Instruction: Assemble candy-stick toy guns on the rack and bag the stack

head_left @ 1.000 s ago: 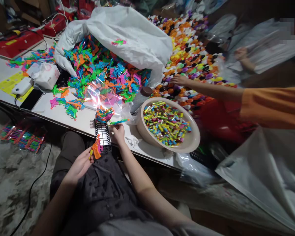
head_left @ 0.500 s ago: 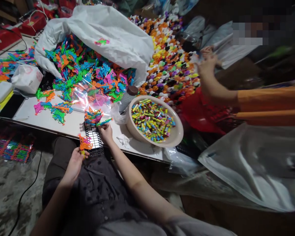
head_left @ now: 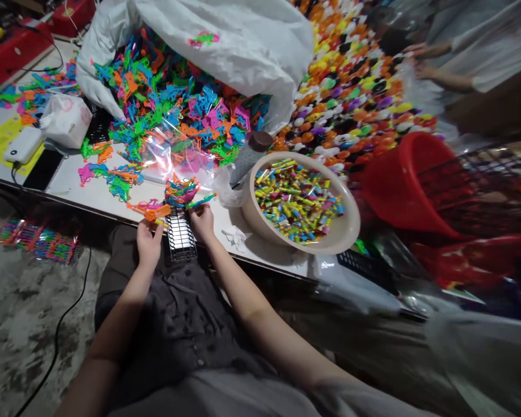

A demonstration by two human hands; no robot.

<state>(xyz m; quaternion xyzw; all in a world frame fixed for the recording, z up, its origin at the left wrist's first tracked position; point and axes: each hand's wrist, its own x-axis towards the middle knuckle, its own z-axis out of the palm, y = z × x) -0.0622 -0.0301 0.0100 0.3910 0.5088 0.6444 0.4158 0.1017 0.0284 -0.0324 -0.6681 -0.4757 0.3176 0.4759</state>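
Observation:
My left hand [head_left: 150, 238] is closed on several orange and pink gun-shaped plastic toys [head_left: 150, 209], with a small yellow piece at their lower end. Beside it, my right hand [head_left: 202, 221] pinches a thin blue-and-green plastic toy [head_left: 201, 201]. Between both hands a narrow black plastic basket [head_left: 181, 234] reaches from the table edge over my lap. Orange, green and blue plastic toys [head_left: 181, 188] are heaped at its far end. My fingertips are partly hidden.
A cream bowl [head_left: 353, 229] of small yellow, blue and pink pieces stands right of my hands. Behind lies a white sack [head_left: 243, 52] spilling plastic toys. A red bucket [head_left: 391, 191] lies at the right. Another person's hands [head_left: 421, 61] are at the far right.
My left hand has moved up with the orange toys, from the basket's near end toward its far end. My right hand stays by the basket. The camera view has shifted.

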